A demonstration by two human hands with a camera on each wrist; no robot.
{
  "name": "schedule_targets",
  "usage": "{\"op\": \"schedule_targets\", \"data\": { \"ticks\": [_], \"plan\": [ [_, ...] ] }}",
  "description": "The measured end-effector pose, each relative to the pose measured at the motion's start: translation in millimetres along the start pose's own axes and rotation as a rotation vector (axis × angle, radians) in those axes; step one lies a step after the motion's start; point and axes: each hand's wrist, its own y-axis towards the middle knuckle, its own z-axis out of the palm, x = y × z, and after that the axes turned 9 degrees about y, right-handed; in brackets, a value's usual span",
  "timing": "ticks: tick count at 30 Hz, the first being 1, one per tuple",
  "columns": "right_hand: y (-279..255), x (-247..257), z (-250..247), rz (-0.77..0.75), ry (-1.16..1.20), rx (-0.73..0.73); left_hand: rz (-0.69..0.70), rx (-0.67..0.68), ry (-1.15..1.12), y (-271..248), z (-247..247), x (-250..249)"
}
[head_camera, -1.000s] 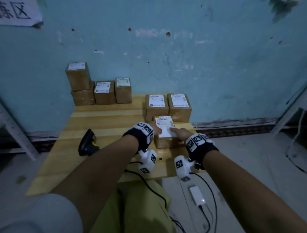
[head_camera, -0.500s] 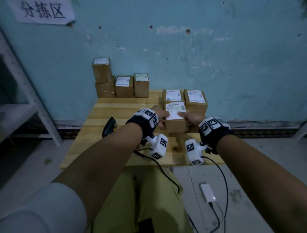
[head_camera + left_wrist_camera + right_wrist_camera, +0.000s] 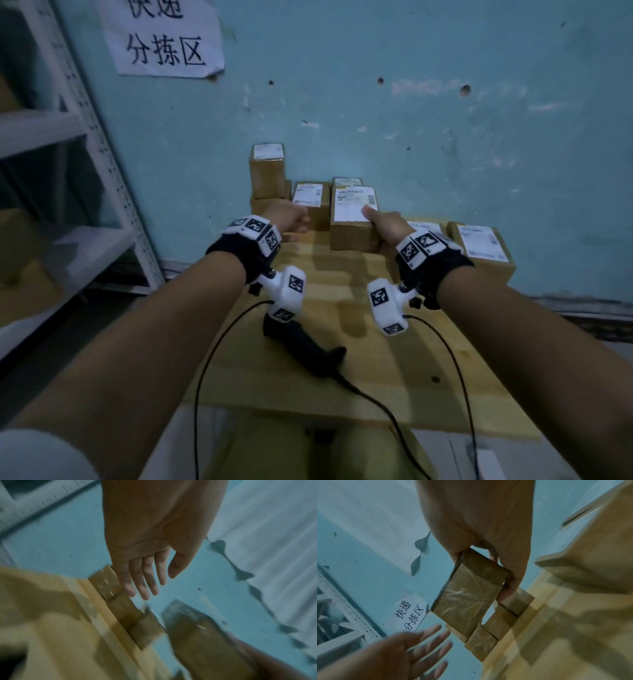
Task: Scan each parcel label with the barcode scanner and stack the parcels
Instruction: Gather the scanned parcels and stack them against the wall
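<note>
My right hand [image 3: 373, 222] grips a brown parcel [image 3: 352, 219] by its right end, thumb on the white label, and holds it above the wooden table [image 3: 394, 370], near the back-left group of parcels [image 3: 310, 202]. From the right wrist view, the right hand [image 3: 481, 574] pinches the parcel [image 3: 469, 597], whose taped underside faces the camera. My left hand [image 3: 298, 221] hangs open just left of the parcel without touching it; its fingers [image 3: 142, 582] are straight. The black barcode scanner [image 3: 301, 346] lies on the table below my wrists.
One parcel [image 3: 267, 171] stands stacked on another against the blue wall. Two more labelled parcels [image 3: 483, 243] sit at the back right. A white metal shelf [image 3: 102, 171] stands to the left. Cables [image 3: 376, 404] run off the table's near edge.
The parcel has been lifted from the table's right side and carried left toward the back-left group. My left hand has let go of it and opened.
</note>
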Motion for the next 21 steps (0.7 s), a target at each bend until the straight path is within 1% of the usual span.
{"op": "schedule_targets", "data": {
  "ticks": [1,3,4,6,8,9,13,15,18,21],
  "plan": [
    [43,-8,5,0.006,0.007,0.004,-0.017,-0.029,0.003,15,-13,3],
    [99,-7,20,0.001,-0.028,0.007,-0.036,-0.083,0.001,47,-37,9],
    [117,-1,28,-0.007,-0.041,0.008,-0.048,-0.111,-0.029,64,-49,13],
    [130,19,48,-0.03,-0.071,0.023,-0.063,-0.159,-0.07,98,-68,19],
    [113,48,71,-0.066,-0.098,0.025,-0.063,-0.216,-0.079,134,-84,27],
    [114,56,80,-0.069,-0.122,0.03,-0.071,-0.237,-0.098,151,-91,30],
    [152,70,107,-0.088,-0.252,-0.008,-0.089,-0.338,-0.116,207,-108,33],
    [168,72,118,-0.119,-0.296,-0.008,-0.065,-0.324,-0.116,228,-108,32],
    [189,65,130,-0.123,-0.314,0.035,-0.037,-0.281,-0.126,254,-99,36],
    [205,51,139,-0.111,-0.329,-0.012,-0.038,-0.235,-0.185,275,-87,48]
  ]
}}
